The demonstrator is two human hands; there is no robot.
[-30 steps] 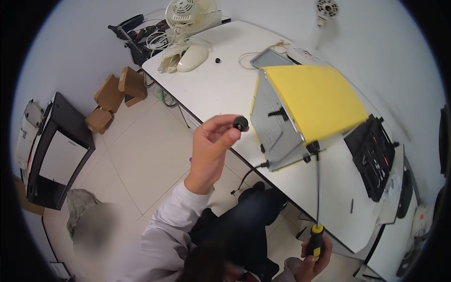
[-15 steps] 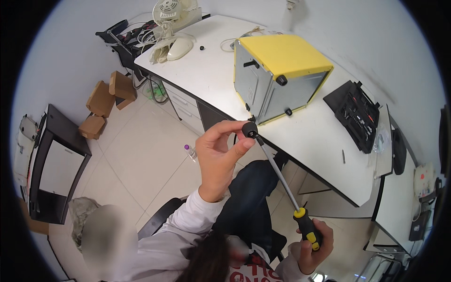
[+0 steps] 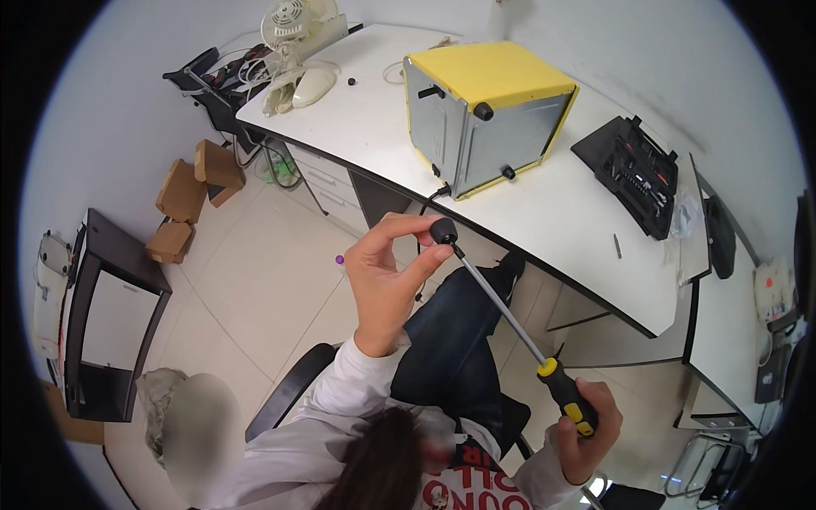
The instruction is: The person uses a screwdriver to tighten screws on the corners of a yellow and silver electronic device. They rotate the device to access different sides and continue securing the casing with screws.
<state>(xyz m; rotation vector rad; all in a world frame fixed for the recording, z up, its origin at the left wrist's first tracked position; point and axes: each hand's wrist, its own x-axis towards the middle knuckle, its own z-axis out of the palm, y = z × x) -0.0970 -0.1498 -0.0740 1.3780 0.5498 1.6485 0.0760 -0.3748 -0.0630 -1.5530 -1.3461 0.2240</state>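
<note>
Between the thumb and fingers of my left hand point(image 3: 382, 280) is a small black round foot point(image 3: 443, 230). My right hand point(image 3: 592, 435) is wrapped around the black and yellow handle of a screwdriver point(image 3: 501, 308). Its shaft slants up to the left, and the tip meets the hollow side of the foot; how deep it sits is hidden. Beyond my hands, a yellow box-shaped appliance point(image 3: 493, 72) lies on the white table with its grey metal underside facing me. Similar black feet point(image 3: 484, 111) stick out from that underside.
An open black tool case point(image 3: 633, 174) lies on the table's right side, near a small thin dark piece point(image 3: 618, 246). A beige fan point(image 3: 293, 25) and a small black part point(image 3: 351, 82) are at the far left. Cardboard boxes point(image 3: 183, 191) and a dark cabinet point(image 3: 119, 306) stand on the floor.
The view has shifted, so the table and appliance appear higher and further left. My right hand and the screwdriver handle sit slightly further right; both grips stay the same.
</note>
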